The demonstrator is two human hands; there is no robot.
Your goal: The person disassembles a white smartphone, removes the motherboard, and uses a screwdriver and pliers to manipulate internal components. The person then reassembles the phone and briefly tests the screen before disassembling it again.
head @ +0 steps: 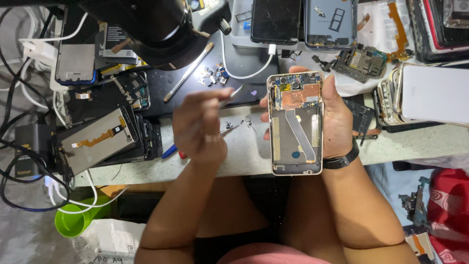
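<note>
My right hand grips an opened phone upright over the table edge. Its back cover is off, showing a circuit board with a copper shield at the top and a grey flex cable across the metal frame. A black band sits on that wrist. My left hand hovers just left of the phone and pinches a thin metal tool. The tool's tip points toward the phone's upper left corner. Whether the tip touches the phone I cannot tell.
Stacked screen panels lie at the left among black cables. A black microscope head hangs over the back. Small loose parts, a pen-like tool, tweezers, a circuit board and a white phone back surround the hands.
</note>
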